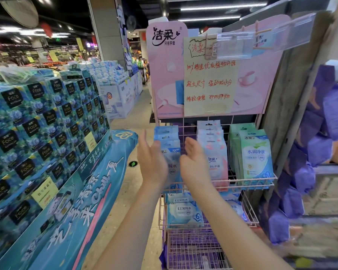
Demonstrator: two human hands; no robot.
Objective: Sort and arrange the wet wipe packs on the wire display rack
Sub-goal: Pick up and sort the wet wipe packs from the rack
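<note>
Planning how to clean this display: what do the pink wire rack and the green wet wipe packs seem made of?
The pink wire display rack looks like thin metal rod with a smooth pink coating, judging by its fine grid bars. The green wet wipe packs look like soft printed plastic film, slightly glossy.

Both bare forearms raised forward; left hand (151, 162) and right hand (195, 164) flat-fingered, palms facing inward, holding nothing.

Supermarket aisle. Beige speckled floor (139, 117) ran toward distant shelves. Grey pillar (107, 30) stood centre-left, wall fan (131, 23) beside it. Dark ceiling carried fluorescent strip lights (222, 6). Stacked blue tissue boxes (37, 117) sat on teal display base (76, 201) at left. Weathered wooden panel (293, 90) and purple packs (308, 172) stood at right.
</note>
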